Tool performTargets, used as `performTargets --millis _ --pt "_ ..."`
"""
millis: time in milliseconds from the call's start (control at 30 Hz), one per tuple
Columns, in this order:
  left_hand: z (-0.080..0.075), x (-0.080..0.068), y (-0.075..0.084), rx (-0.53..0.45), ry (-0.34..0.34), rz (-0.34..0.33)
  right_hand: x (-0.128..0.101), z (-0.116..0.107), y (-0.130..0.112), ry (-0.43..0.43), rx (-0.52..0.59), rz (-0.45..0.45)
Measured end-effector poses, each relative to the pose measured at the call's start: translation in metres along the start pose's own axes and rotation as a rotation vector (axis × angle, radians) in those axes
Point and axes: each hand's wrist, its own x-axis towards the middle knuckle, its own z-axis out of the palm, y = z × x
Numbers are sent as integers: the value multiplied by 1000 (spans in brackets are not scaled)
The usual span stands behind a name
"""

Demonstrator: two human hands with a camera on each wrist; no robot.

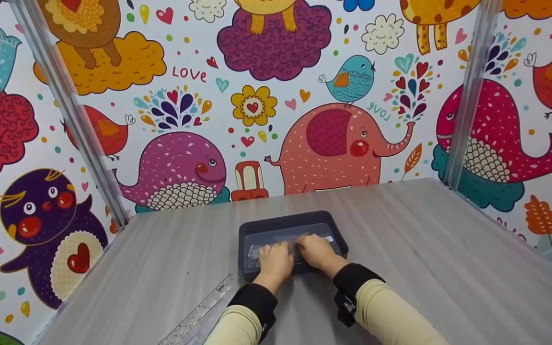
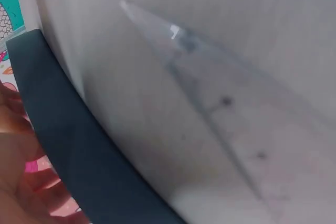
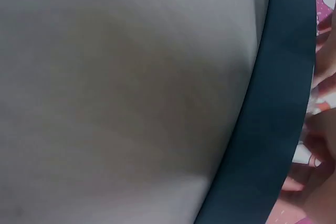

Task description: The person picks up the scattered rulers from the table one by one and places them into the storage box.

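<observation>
Dark grey tray [image 1: 289, 220] on the tabletop [image 1: 424, 249], with both hands inside it. Left hand [image 1: 273, 261] and right hand [image 1: 317, 250] rest side by side on a clear packet [image 1: 326, 238]; their grip cannot be told. A clear ruler [image 1: 199, 314] lies left of the left forearm.

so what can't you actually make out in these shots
- Contents of the dark tray: head view, covered by the left hand and right hand; only a clear, flat thing shows.
- Fingertips and grip: head view, hidden under the backs of both hands; wrist views cut them off at the frame edge.
- Ruler markings: too small in the head view, blurred in the left wrist view.
</observation>
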Motion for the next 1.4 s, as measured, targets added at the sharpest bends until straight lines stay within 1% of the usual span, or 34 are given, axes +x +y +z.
performTargets --millis 67,133,200,300,367,433,500,567,633,700,800,867,1033,1100,1167,1233,1267,1333,1400 --pt "1 -1 -2 6 5 -1 -1 2 -2 -24 -50 17" --pt "1 -3 -3 15 1 -8 -2 3 -3 -48 -70 16" --pt "1 -3 -6 25 -15 -13 -2 3 -3 -70 -66 12" --pt "-1 -3 -9 45 -37 8 -1 -1 -3 -113 -35 3" --pt "-5 -2 -12 48 -29 26 0 -6 -3 -136 24 2" --pt "-11 -1 -15 34 -8 38 1 -12 -3 -126 111 -1" --pt "-20 -1 -18 1 5 36 1 -22 -4 -83 203 1" --pt "-30 -2 -20 -48 9 30 -1 -32 -7 -20 296 6" --pt "-40 -7 -23 -87 12 31 -7 -42 -12 22 366 5" --pt "-49 -14 -25 -116 35 45 -14 -51 -17 43 422 -11" --pt "-60 -26 -29 -132 54 77 -29 -62 -24 35 459 -70" --pt "-68 -34 -32 -139 36 92 -41 -66 -26 29 466 -106" --pt "-85 -52 -44 -175 -83 83 -69 -68 -22 13 510 -186" --pt "-89 -60 -51 -185 -124 84 -79 -66 -19 -12 522 -218" --pt "-91 -68 -60 -189 -184 96 -87 -64 -17 -46 512 -252" --pt "-92 -78 -71 -178 -288 118 -94 -63 -15 -78 478 -276" --pt "-92 -83 -75 -185 -361 113 -96 -63 -14 -93 458 -281" --pt "-92 -92 -85 -186 -501 83 -100 -64 -12 -112 430 -283" --pt "-91 -101 -93 -178 -607 25 -102 -67 -11 -140 426 -266"
